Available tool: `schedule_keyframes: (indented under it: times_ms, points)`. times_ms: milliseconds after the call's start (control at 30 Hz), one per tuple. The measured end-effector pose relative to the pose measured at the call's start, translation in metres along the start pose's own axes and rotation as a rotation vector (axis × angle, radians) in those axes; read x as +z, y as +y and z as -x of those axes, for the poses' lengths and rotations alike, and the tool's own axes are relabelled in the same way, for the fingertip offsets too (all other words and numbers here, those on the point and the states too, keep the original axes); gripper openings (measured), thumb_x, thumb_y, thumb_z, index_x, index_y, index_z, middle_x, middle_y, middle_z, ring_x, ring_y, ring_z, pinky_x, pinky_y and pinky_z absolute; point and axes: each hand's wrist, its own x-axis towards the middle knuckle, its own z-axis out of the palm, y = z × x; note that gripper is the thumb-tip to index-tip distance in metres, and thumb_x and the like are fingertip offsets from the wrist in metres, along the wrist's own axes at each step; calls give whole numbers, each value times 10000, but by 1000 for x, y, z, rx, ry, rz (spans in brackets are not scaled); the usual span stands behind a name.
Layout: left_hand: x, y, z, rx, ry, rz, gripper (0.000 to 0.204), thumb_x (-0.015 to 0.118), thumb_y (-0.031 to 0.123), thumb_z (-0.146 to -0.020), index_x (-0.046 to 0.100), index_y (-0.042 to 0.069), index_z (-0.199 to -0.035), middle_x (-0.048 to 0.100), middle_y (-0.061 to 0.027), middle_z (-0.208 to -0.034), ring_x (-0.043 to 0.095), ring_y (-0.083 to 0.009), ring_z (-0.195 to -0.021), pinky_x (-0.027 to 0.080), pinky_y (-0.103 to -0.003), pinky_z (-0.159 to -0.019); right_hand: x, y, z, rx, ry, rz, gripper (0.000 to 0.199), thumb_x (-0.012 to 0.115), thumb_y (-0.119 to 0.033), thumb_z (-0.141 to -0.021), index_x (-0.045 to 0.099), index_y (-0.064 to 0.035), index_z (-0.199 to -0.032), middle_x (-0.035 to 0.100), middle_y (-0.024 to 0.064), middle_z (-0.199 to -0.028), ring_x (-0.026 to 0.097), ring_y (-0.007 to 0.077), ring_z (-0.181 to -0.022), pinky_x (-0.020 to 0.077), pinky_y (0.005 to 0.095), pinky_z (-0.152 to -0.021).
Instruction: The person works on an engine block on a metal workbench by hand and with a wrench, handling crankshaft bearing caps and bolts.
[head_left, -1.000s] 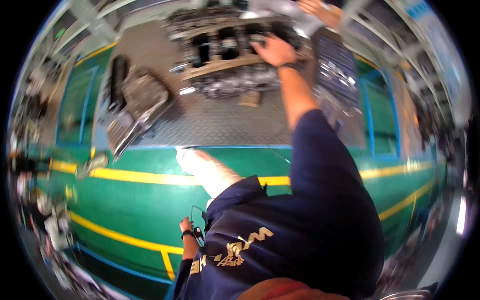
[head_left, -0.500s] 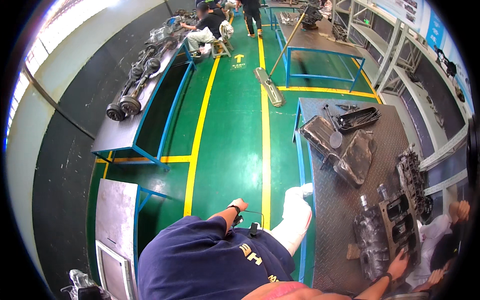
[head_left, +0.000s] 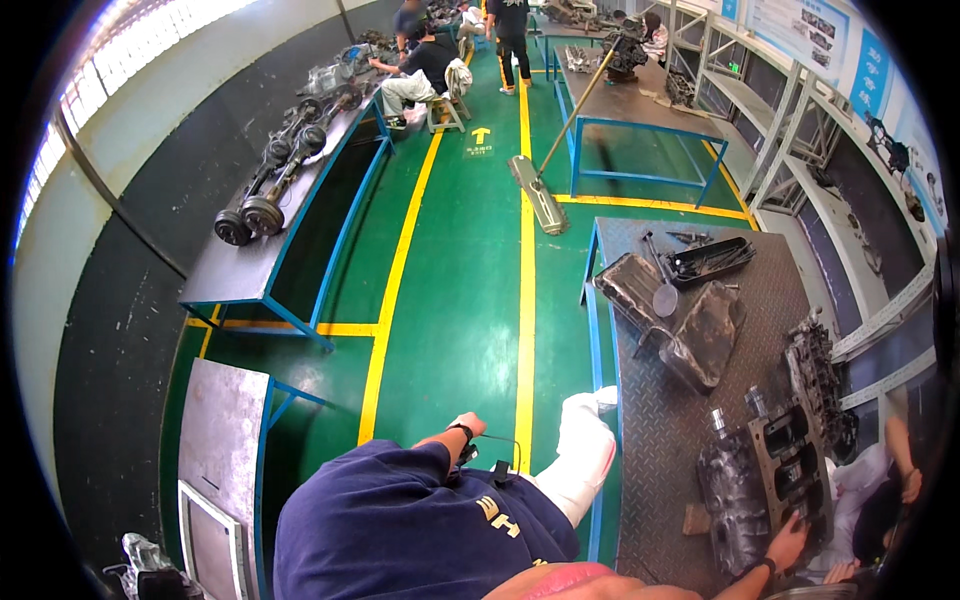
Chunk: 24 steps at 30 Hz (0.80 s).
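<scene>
My right hand [head_left: 787,544] reaches over the table at the lower right, its fingers stretched out onto the lower edge of a metal engine block [head_left: 738,492]. The block lies with its open bores showing. Two silver cylindrical parts stand on its far side, a nearer one [head_left: 718,423] and another [head_left: 757,402]. My left hand [head_left: 468,424], with a dark band at the wrist, is down by my left side, near a thin black cable [head_left: 513,440]. Its fingers are hidden from view.
Oil pans [head_left: 704,335] and a black tray of tools [head_left: 712,260] lie farther up the ridged metal table [head_left: 655,440]. A person's hand [head_left: 911,487] shows at the right edge. A broom [head_left: 540,195] leans on another table. Axles [head_left: 285,165] lie on the left bench.
The view has tilted up a little, so the tables and floor sit lower in the picture. My right hand stays on the engine block. The person at right has shifted their arms.
</scene>
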Motion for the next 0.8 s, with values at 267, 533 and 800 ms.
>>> schedule_keyframes:
  times_ms: [267,533,800]
  points:
    - [-2,20,7,56,12,6,480,558,310,-914,702,66,-1302,673,-214,-1346,651,-376,-1249,526,-464,-1021,13,18,-4,-47,62,-78,684,467,-637,-1026,658,-85,-1381,628,133,-1436,603,366,-1282,491,442,-1032]
    - [2,1,-1,7,-6,-16,492,568,324,-910,696,70,-1312,664,-204,-1368,643,-378,-1261,523,-468,-1027,20,19,-9,-59,92,-71,659,486,-622,-1024,681,-81,-1344,657,146,-1384,628,375,-1232,502,455,-1001]
    - [0,16,-25,85,14,-92,488,576,330,-903,701,56,-1286,673,-222,-1338,647,-392,-1247,528,-474,-1023,-10,39,29,-42,35,-97,633,489,-604,-1029,667,-103,-1371,645,151,-1399,614,382,-1260,496,458,-1022]
